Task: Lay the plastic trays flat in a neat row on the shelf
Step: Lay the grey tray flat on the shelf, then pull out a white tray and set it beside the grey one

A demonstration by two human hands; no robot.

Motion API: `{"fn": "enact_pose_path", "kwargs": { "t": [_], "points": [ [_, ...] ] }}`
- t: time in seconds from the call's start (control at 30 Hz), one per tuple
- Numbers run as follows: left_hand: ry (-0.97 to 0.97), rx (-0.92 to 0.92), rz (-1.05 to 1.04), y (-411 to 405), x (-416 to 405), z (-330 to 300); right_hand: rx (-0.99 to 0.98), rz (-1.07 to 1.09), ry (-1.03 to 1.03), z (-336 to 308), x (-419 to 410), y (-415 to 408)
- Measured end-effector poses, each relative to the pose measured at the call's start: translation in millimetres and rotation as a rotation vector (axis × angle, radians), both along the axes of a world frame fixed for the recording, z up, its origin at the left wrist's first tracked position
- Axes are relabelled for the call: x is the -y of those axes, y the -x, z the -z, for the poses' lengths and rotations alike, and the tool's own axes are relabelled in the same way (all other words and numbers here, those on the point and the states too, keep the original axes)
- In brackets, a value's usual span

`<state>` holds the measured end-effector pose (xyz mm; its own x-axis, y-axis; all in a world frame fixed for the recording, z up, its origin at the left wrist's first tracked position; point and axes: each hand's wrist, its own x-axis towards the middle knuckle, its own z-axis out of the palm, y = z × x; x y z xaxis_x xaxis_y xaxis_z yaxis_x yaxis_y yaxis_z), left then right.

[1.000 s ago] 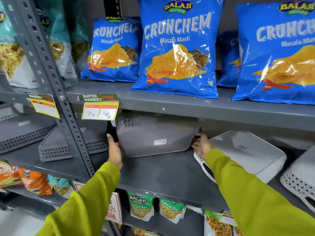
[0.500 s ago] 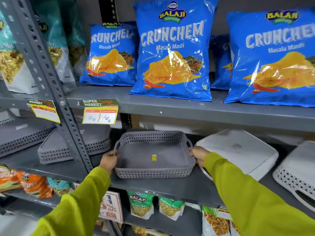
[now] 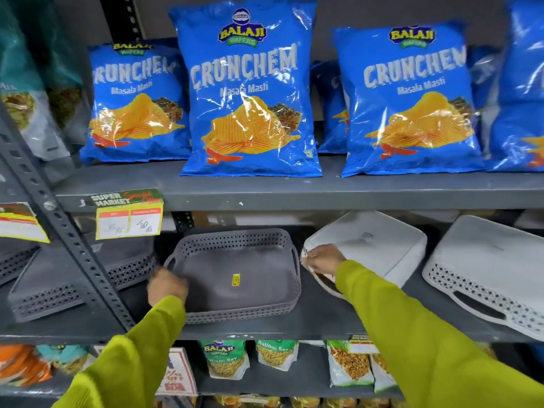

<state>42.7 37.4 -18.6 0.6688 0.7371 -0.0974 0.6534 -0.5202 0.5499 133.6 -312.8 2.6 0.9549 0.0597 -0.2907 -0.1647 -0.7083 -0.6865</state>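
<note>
grey tray (image 3: 235, 278) flat on shelf (image 3: 318, 319) | left hand (image 3: 167, 287) blurred at its left rim, grip unclear | right hand (image 3: 322, 260) gripping tilted white tray (image 3: 371, 245)

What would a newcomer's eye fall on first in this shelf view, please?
The bright blue Crunchem chip bags standing along the upper shelf dominate the view. Below them, a grey perforated tray lies flat and open side up on the middle shelf, with the left hand at its near left corner. The right hand touches the edge of a white tray that lies upside down and tilted, just right of the grey one.
</note>
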Motion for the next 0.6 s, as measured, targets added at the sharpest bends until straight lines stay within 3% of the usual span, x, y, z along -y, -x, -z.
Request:
{"fn": "enact_pose_path", "kwargs": {
  "t": [0.17, 0.4, 0.5, 0.6],
  "points": [
    [-0.122, 0.207, 0.177, -24, 76, -40, 0.101, 0.150, -0.042, -44, 69, -5],
    [0.081, 0.413, 0.599, -54, 233, -61, 0.155, 0.275, 0.053, -51, 173, -26],
    [0.021, 0.352, 0.608, -63, 280, -59, 0.204, 0.286, 0.118, -46, 206, -37],
    [0.003, 0.164, 0.530, -70, 307, -48, 0.236, 0.218, 0.191, -38, 237, -54]
  ]
}}
